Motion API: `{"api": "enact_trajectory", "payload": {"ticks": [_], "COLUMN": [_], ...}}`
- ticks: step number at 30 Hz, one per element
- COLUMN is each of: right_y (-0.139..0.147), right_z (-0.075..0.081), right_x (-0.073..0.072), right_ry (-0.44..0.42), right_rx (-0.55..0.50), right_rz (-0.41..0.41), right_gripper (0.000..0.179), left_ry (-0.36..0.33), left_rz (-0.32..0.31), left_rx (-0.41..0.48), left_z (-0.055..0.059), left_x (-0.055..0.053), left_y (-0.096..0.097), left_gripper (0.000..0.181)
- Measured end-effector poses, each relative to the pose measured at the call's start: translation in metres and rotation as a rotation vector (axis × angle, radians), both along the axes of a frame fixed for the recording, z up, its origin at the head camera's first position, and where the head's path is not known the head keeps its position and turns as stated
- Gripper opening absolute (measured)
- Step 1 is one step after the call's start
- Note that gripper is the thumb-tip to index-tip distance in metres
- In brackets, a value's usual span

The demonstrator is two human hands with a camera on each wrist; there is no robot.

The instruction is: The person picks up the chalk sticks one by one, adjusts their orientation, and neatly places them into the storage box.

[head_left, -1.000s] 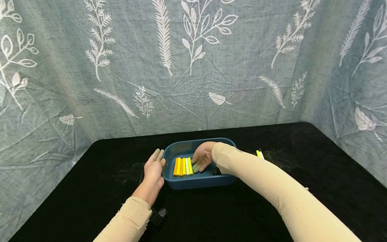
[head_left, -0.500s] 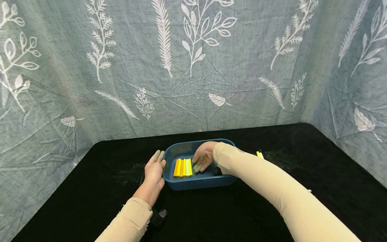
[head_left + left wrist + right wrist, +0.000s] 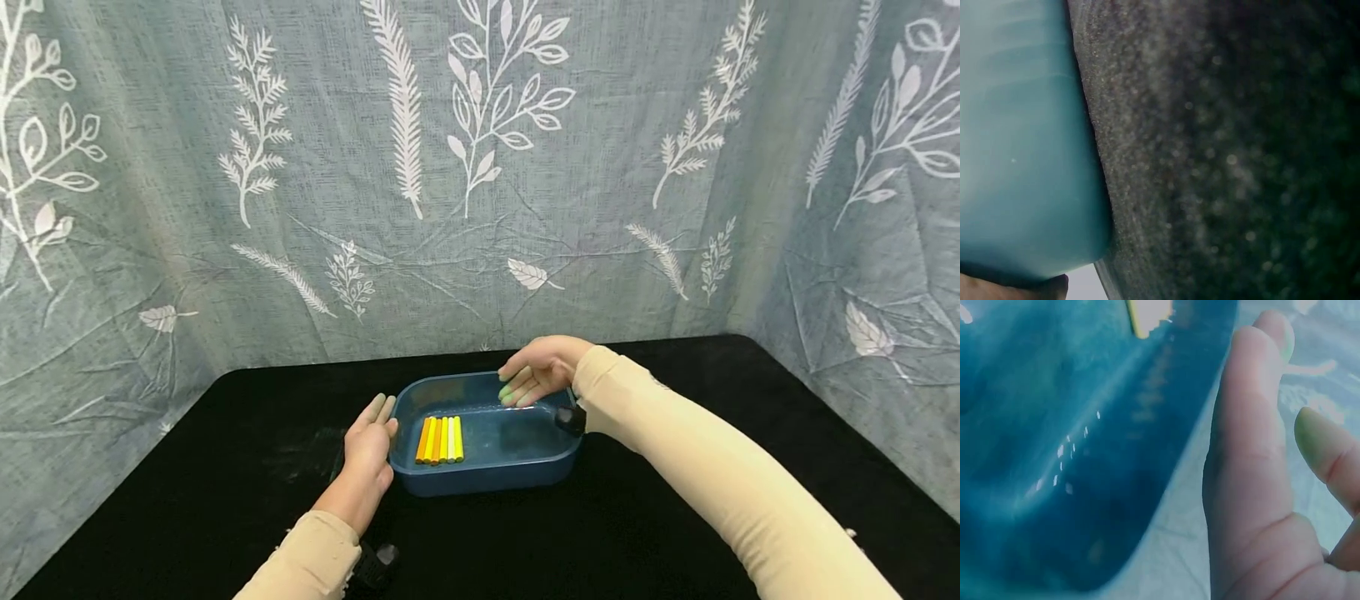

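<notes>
In the head view, a dark blue rectangular tub (image 3: 517,475) stands on the black table. Orange, yellow and white chalk sticks (image 3: 439,440) lie side by side in its left half. My left hand (image 3: 367,446) rests against the tub's left end, fingers straight. Over the tub's back right part hovers my right hand (image 3: 542,371), its fingers loosely bent with nothing between them. Greenish-yellow dust coats its fingertips (image 3: 1313,440). The right wrist view shows the tub's inner wall (image 3: 1147,437) beside that hand; the left wrist view shows its outer wall (image 3: 1029,156).
Behind the black table (image 3: 247,467) hangs a grey-green curtain (image 3: 450,292) with white leaf patterns. A faint dusty smudge (image 3: 288,458) marks the table left of the tub. The right sleeve (image 3: 690,450) crosses over the table's right part and covers some of it.
My right hand has risen from beside the chalk row and moved right, up toward the tub's back edge. The chalk sticks on the table at right are now hidden. My left hand stays at the tub.
</notes>
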State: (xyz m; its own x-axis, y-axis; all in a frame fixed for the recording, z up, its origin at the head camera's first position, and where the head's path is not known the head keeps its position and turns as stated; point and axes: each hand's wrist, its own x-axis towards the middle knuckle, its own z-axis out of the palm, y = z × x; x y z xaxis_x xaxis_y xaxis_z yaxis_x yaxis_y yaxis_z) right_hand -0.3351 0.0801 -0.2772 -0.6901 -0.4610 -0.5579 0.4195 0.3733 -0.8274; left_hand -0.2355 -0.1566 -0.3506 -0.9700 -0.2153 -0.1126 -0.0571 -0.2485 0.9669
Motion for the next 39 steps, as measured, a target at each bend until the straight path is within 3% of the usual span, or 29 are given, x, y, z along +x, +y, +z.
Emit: {"api": "enact_trajectory", "payload": {"ticks": [10,17,21,26,32,39], "right_y": [0.064,0.111,0.133,0.155,0.175,0.187], "right_z": [-0.006,-0.009,-0.013,-0.027,-0.049,-0.070], "right_x": [0.010,0.013,0.018,0.020,0.020,0.018], "right_ry": [0.068,0.105,0.109,0.097,0.046,0.048], "right_rx": [-0.051,-0.063,-0.038,-0.008,-0.010,0.013], "right_rz": [-0.015,-0.054,-0.067,-0.089,-0.133,-0.169], "right_gripper": [0.052,0.041,0.047,0.056,0.057,0.056], "left_ry": [-0.017,-0.028,-0.047,-0.052,-0.035,-0.030], "left_rz": [-0.007,-0.004,-0.003,-0.001,-0.016,-0.035], "left_rx": [-0.004,0.012,0.010,0.011,0.014,0.011], "left_z": [-0.004,0.000,0.002,0.002,0.003,0.003], "left_x": [0.006,0.004,0.002,0.001,0.002,0.001], "left_y": [-0.009,-0.010,-0.008,-0.004,-0.002,0.000], "left_gripper": [0.059,0.059,0.059,0.059,0.059,0.059]}}
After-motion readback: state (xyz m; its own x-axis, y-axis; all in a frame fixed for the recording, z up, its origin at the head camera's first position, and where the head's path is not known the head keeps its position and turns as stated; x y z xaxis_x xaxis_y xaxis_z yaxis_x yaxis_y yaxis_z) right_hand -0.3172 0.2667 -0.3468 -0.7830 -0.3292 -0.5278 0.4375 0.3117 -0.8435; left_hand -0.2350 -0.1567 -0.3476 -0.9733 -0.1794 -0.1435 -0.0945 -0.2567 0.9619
